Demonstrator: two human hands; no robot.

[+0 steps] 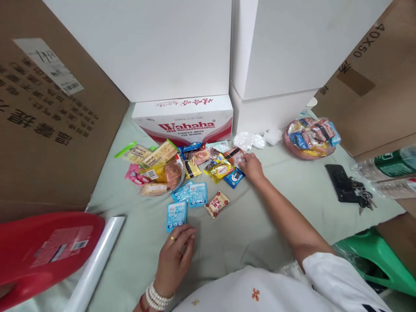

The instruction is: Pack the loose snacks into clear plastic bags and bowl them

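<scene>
My right hand point(252, 168) reaches to the right end of a pile of wrapped snacks, its fingers closed on a small brown-and-clear snack packet point(234, 154). Just below that hand is a dark blue snack packet point(234, 177); a yellow packet point(221, 170) is to its left. My left hand point(177, 251) rests on the cloth, fingers loosely bent and holding nothing visible. Its fingertips are by the lower edge of a light blue packet point(176, 215). More light blue packets point(198, 194) and a cream-and-red packet point(217, 204) lie nearby.
A clear bowl point(179, 184) heaped with snacks stands left, a pink bowl point(292, 149) of packets right. Behind are a Wahaha carton point(185, 121) and crumpled clear plastic point(245, 140). A phone point(339, 180) with keys, bottles point(393, 162), a red plastic stool point(48, 251) and a white roll point(97, 260) flank the table.
</scene>
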